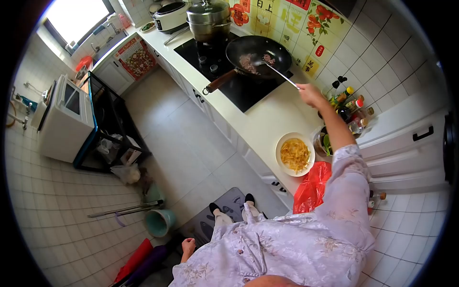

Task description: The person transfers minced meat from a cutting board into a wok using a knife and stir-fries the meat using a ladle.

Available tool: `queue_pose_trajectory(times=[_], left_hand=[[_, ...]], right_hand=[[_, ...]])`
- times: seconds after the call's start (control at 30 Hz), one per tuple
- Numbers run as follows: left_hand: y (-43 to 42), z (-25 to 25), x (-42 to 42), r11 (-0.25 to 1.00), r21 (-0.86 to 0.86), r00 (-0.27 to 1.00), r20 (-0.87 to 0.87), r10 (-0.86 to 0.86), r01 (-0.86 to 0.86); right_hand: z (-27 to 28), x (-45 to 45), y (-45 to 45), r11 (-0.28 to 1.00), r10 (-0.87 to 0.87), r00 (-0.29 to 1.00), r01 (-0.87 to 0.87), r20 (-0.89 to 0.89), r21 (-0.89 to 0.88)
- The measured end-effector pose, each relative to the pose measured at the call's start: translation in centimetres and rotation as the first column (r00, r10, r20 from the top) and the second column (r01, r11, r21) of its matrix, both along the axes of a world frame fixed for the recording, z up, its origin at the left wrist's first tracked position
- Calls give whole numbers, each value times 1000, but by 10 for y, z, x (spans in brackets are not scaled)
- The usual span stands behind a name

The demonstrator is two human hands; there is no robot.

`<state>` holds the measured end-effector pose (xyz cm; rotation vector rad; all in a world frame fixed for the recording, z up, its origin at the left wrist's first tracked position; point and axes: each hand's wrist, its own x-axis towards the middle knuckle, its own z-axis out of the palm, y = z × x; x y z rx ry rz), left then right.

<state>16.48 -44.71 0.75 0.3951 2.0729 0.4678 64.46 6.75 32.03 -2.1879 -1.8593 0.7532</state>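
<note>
My right hand (313,96) is wrapped round the end of a long metal spatula (283,77), whose head rests among the food in a black wok (277,46). Pieces of reddish-brown minced meat (247,63) lie in the wok's bottom. The wok sits on a black cooktop (253,91), its wooden handle (224,80) pointing toward the counter's front edge. Down by my side, away from the counter, my left hand (189,247) hangs with curled fingers and nothing visible in it.
A white bowl of yellow strips (295,154) stands on the counter beside a red plastic bag (313,186). Several sauce bottles (351,109) line the wall. Behind the wok is a steamer pot (209,21). A green bucket (160,223) stands on the floor.
</note>
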Motion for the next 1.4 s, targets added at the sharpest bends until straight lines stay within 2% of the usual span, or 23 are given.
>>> queue_pose_trajectory(times=[0.1, 0.23, 0.3, 0.33, 0.4, 0.53, 0.63, 0.73, 0.77, 0.8, 0.83, 0.87, 0.9, 0.93, 1.0, 1.03, 1.1, 1.17, 1.2, 1.27, 1.3, 1.37, 1.4], left_hand=[[6, -5, -6, 995, 65, 997, -22, -72, 73], [16, -12, -18, 996, 70, 998, 18, -58, 57], [17, -20, -28, 998, 55, 999, 27, -36, 34], [14, -27, -33, 998, 62, 999, 37, 2, -5], [10, -31, -41, 995, 84, 998, 17, 55, -56], [-2, -1, -36, 1000, 16, 1000, -28, -11, 12], [-18, 6, -32, 1000, -2, 999, -24, 31, -31], [-28, 1, -36, 998, -32, 999, -23, -49, 48], [-32, -5, -41, 994, -85, 997, 5, -73, 73], [-69, -91, -62, 981, -75, 974, -127, -185, 177], [-63, -88, -62, 980, -68, 974, -121, -192, 185], [-53, -75, -59, 988, -58, 984, -90, -151, 146], [-44, -69, -59, 993, -49, 993, -59, -106, 104], [-36, -67, -60, 994, -42, 993, -58, -105, 103], [-16, -50, -56, 994, -10, 994, -23, -107, 107], [-6, -39, -52, 994, -7, 994, -24, -108, 108], [10, -13, -36, 987, 24, 986, -60, -158, 160], [16, -8, -32, 994, 32, 993, -42, -107, 109], [22, -6, -31, 997, 39, 998, -16, -60, 60], [25, 4, -26, 997, 19, 996, -30, -80, 80], [24, 11, -22, 996, 17, 996, -24, -84, 85], [19, 18, -16, 994, 5, 993, -44, -109, 109], [16, 18, -14, 991, -7, 989, -60, -134, 134]], right_hand=[[-8, 48, 7, 982, 95, 991, -109, 92, 155], [-35, 51, 21, 984, 121, 959, -151, 256, 99], [-58, 34, 35, 918, 167, 930, -268, 329, 292], [-55, 26, 39, 915, 168, 930, -271, 327, 298], [-21, -13, 36, 989, -134, 990, 130, 44, 68], [-56, -6, 74, 972, -197, 980, 199, -28, 126], [-79, -2, 73, 968, -219, 975, 223, -48, 116], [-55, 0, 28, 975, -215, 974, 219, -76, 39], [-35, 7, 14, 975, -224, 966, 221, -128, -35], [-21, 17, 6, 970, -235, 955, 219, -181, -102], [-25, 41, 9, 969, -242, 954, 228, -176, -95], [-36, 75, 22, 989, 36, 999, -35, -7, 145], [-39, 92, 30, 888, 270, 938, -331, 218, 321], [-27, 90, 27, 885, 270, 937, -332, 222, 325], [-3, 79, 15, 974, 192, 976, -202, 105, 102], [-10, 72, 18, 974, 190, 976, -201, 104, 105], [-32, 50, 29, 999, 11, 997, -14, -71, -40], [-4, -2, 12, 999, -40, 999, 40, 20, 4], [-11, -4, 20, 999, -38, 999, 38, 10, 12], [-39, -6, 41, 963, 94, 993, -109, 73, 248], [-53, -6, 51, 963, 93, 993, -108, 72, 247], [-69, -14, 68, 891, 139, 983, -178, 123, 418], [-68, -16, 71, 938, 123, 988, -148, 98, 313]])
